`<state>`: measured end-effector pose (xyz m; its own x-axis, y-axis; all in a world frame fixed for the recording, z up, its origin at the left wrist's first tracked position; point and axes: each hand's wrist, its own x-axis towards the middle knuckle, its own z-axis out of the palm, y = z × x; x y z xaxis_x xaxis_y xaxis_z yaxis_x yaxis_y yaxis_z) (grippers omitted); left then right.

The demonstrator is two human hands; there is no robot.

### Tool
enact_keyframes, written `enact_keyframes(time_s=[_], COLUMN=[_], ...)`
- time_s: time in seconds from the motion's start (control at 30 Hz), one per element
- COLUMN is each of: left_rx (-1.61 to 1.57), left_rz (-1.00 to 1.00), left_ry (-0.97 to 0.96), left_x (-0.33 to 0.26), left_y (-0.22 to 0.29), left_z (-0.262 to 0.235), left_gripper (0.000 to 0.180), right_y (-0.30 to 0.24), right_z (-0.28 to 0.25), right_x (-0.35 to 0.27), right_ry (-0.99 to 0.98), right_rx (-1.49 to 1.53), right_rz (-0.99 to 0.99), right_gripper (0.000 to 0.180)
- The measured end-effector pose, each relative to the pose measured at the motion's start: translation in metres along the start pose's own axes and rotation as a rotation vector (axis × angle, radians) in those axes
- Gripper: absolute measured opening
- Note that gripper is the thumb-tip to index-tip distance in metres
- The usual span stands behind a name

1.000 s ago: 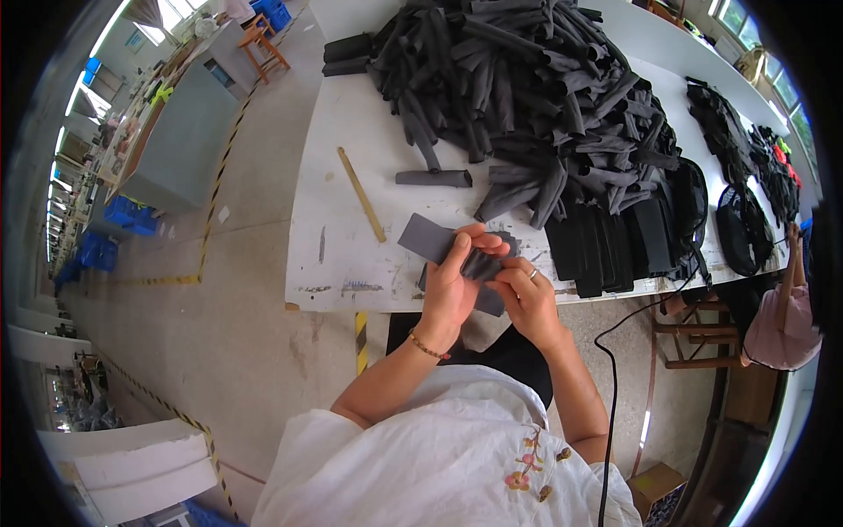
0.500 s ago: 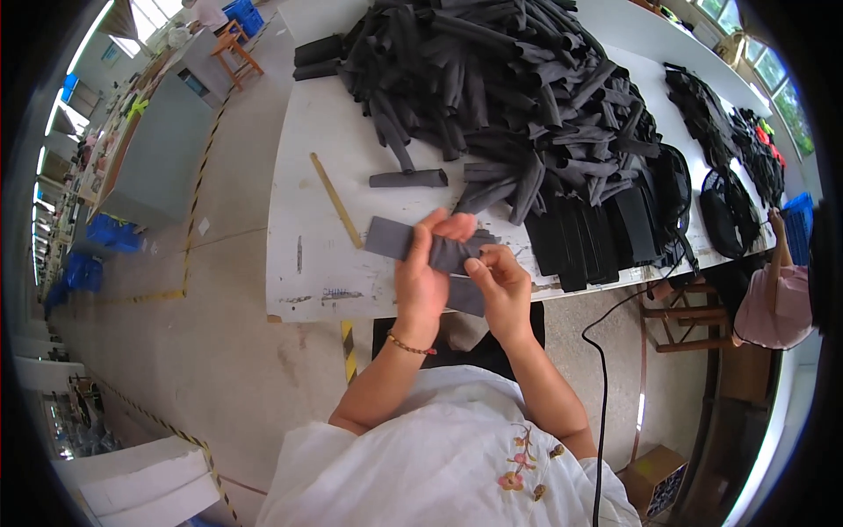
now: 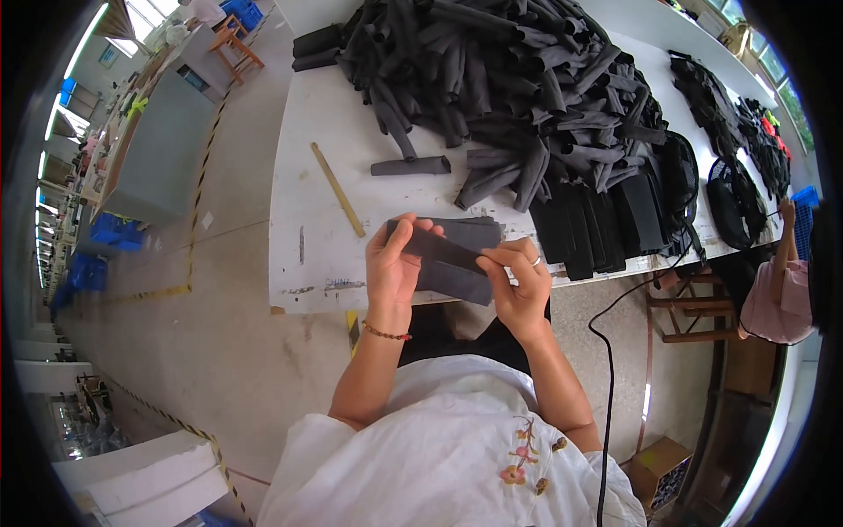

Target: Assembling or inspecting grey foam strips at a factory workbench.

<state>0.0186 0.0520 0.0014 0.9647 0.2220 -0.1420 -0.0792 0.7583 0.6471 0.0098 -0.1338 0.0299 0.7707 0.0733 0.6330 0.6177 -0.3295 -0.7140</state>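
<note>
Over the table's near edge, a dark grey fabric strip (image 3: 446,249) is stretched between my hands. My left hand (image 3: 392,265) pinches its left end between thumb and fingers, palm turned up. The strip's right end is gripped by the thumb and forefinger of my right hand (image 3: 520,285), which wears a ring. Similar grey fabric pieces show just behind the strip and below it; whether they lie on the table or hang from my hand I cannot tell. A large pile of dark fabric tubes (image 3: 492,79) covers the far side, and one loose tube (image 3: 411,166) lies in front of it.
A yellow ruler-like stick (image 3: 338,189) lies on the white table (image 3: 294,198), left of my hands. Stacked flat black pieces (image 3: 575,233) and black mesh items stand to the right. A black cable (image 3: 606,369) hangs at the right. Another person (image 3: 781,294) sits beyond a wooden stool (image 3: 698,312).
The fabric, bunched up between my hands before, is now drawn out flat. My left hand has moved left and my right hand slightly right, so they are farther apart.
</note>
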Motion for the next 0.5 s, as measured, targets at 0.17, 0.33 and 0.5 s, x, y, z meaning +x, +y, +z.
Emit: enact_keyframes(time_s=[0.17, 0.33, 0.5], left_rx=[0.033, 0.265, 0.405], left_rz=[0.028, 0.079, 0.262], left_ry=[0.006, 0.024, 0.219], left_x=[-0.004, 0.017, 0.053], left_y=[0.005, 0.017, 0.026], left_z=[0.003, 0.016, -0.016], left_gripper=[0.018, 0.024, 0.024], right_y=[0.003, 0.033, 0.068], right_z=[0.000, 0.005, 0.010], right_x=[-0.003, 0.021, 0.006], right_ry=[-0.012, -0.041, -0.062], right_rx=[0.252, 0.380, 0.289], right_rz=[0.389, 0.633, 0.785], right_gripper=[0.006, 0.018, 0.018])
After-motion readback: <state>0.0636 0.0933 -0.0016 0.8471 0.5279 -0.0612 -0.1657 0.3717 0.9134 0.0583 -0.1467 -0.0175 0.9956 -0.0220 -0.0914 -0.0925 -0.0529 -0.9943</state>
